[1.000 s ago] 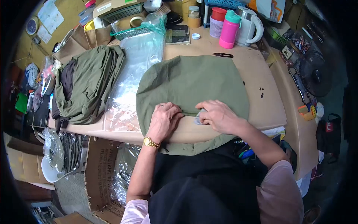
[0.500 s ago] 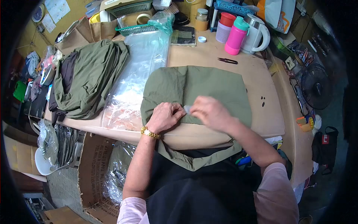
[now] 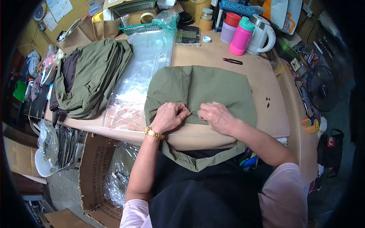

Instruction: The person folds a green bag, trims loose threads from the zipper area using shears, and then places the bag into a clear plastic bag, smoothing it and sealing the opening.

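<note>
Olive garment flat on desk, near edge; left hand & right hand fingers pinched on its fabric, close together.

garment on table | plastic sheet left | snips behind

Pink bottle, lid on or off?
On. The pink bottle stands upright behind the garment, its teal lid seated on top.
</note>
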{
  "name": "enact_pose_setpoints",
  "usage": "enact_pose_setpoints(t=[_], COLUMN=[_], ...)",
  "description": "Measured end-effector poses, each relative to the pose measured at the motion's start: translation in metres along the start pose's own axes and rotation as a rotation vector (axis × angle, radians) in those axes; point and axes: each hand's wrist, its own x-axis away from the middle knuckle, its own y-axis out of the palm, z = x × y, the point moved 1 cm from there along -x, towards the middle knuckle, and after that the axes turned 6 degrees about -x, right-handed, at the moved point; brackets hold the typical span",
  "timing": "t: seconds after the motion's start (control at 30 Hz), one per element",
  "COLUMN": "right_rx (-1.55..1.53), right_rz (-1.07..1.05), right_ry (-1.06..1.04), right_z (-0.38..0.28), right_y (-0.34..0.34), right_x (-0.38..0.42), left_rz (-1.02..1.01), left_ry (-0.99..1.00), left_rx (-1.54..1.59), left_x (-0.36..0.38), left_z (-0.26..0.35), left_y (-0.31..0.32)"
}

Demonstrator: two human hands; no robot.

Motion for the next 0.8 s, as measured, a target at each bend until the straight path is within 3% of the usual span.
enact_pose_setpoints(t=[0.07, 0.1, 0.17, 0.2, 0.27, 0.33, 0.4, 0.47, 0.5, 0.57, 0.63, 0.67, 0.73, 0.8], right_rx=[0.072, 0.087, -0.18, -0.183, -0.217, -0.262, -0.276, -0.21, -0.242, -0.036, -0.548, -0.548, -0.8, -0.774], right_rz=[-0.132, -0.453, -0.238, -0.001, 0.154, 0.187, 0.414, 0.392, 0.415, 0.439, 0.46, 0.462, 0.467, 0.495], right_ry=[0.022, 0.208, 0.317, 0.347, 0.463, 0.516, 0.436, 0.52, 0.564, 0.453, 0.647, 0.649, 0.867, 0.867], right_z=[0.009, 0.004, 0.031, 0.046, 0.096, 0.126, 0.136, 0.148, 0.143, 0.122, 0.111, 0.122, 0.143, 0.154], right_y=[-0.017, -0.047, -0.078, -0.094, -0.114, -0.118, -0.126, -0.136, -0.134, -0.123, -0.104, -0.1, -0.087, -0.087], right_x=[0.011, -0.003, -0.023, -0.034, -0.058, -0.061, -0.059, -0.033, -0.013, 0.03, 0.056, 0.065, 0.079, 0.075], left_rz=[-0.01, -0.008, -0.127, -0.144, 0.061, 0.628, 0.857, 0.874, 0.714, 0.473, 0.426, 0.377, 0.371, 0.356], left_ry=[0.0, 0.01, 0.021, 0.087, -0.016, 0.023, 0.097, 0.104, 0.07, 0.06, -0.019, -0.103, -0.201, -0.249], left_rx=[0.017, 0.014, 0.142, 0.166, 0.459, 0.025, -0.331, -0.328, -0.123, 0.283, 0.384, 0.481, 0.604, 0.598], left_x=[-0.001, 0.0, 0.005, 0.009, 0.009, -0.012, -0.037, -0.06, -0.07, -0.079, -0.083, -0.085, -0.078, -0.073], left_z=[0.002, 0.003, 0.006, 0.017, 0.019, 0.008, -0.008, -0.034, -0.047, -0.055, -0.075, -0.087, -0.093, -0.088], left_y=[-0.001, -0.003, -0.012, -0.027, -0.039, -0.057, -0.073, -0.07, -0.068, -0.067, -0.063, -0.059, -0.058, -0.067])
